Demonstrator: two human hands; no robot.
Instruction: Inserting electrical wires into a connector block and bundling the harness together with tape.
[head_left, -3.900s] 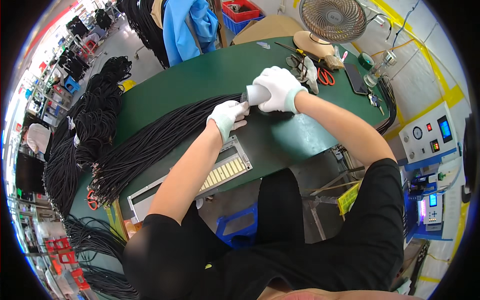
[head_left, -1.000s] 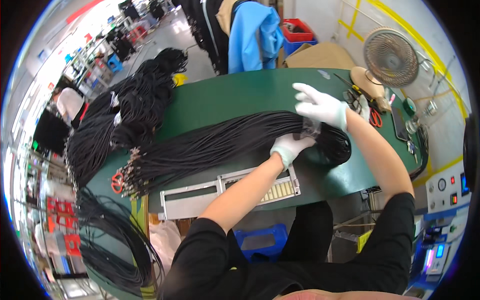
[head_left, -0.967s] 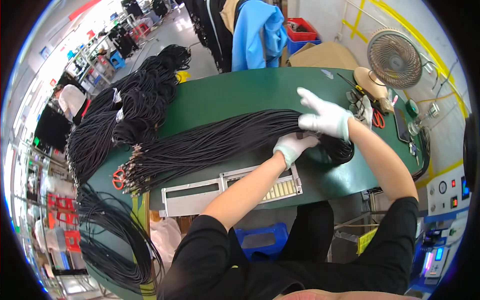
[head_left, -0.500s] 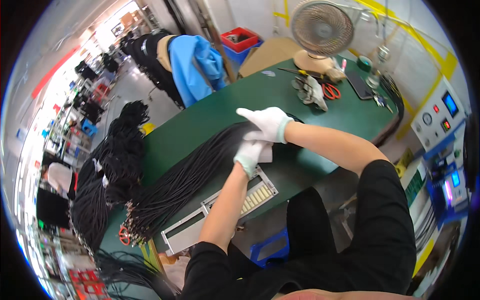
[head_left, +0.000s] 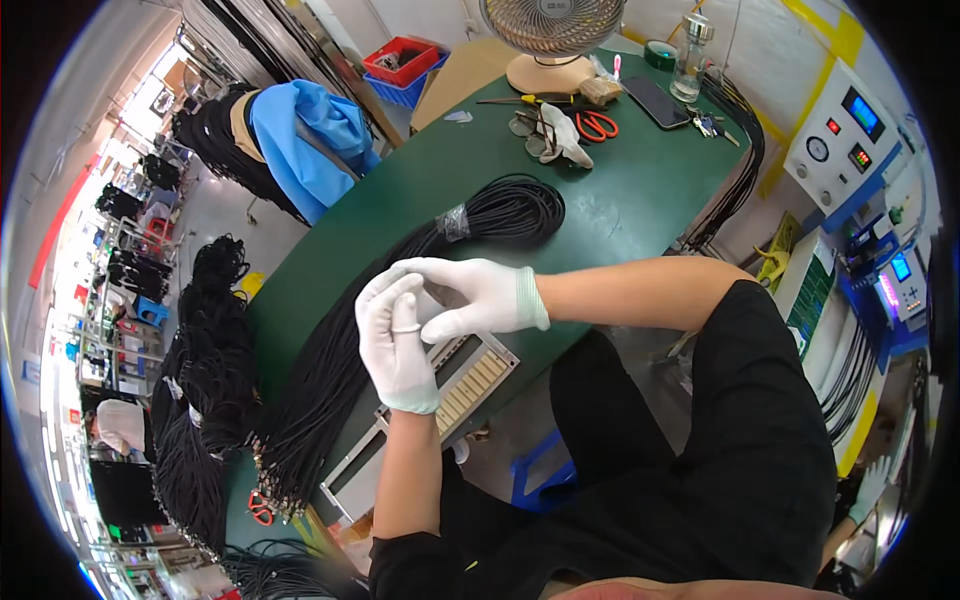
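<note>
My left hand (head_left: pixel 396 345), in a white glove, is raised over the cable bundle, its fingers mostly stretched up. From the right my right hand (head_left: pixel 478 297), gloved too, reaches across with thumb and fingers apart in a curve. Its fingertips meet those of my left hand. A greyish patch shows between the hands; I cannot make out what it is. Beneath them the bundle of black cables (head_left: pixel 513 212) lies along the green table, looped at its far end and bound there with clear wrap (head_left: pixel 453 223). Part of it is hidden by my left hand.
A metal-framed tray with cream blocks (head_left: pixel 474 388) lies at the near edge. More black cables (head_left: pixel 205 380) hang at the left. Orange-handled scissors (head_left: pixel 597 126), a phone (head_left: pixel 655 103), a glass bottle (head_left: pixel 690 60) and a fan (head_left: pixel 553 20) stand or lie farther back. Another gloved hand (head_left: pixel 872 487) shows far right.
My hands have moved left and nearer, off the far part of the bundle, whose loop and clear wrap now show. They have spread from being pressed together. The view has shifted too.
</note>
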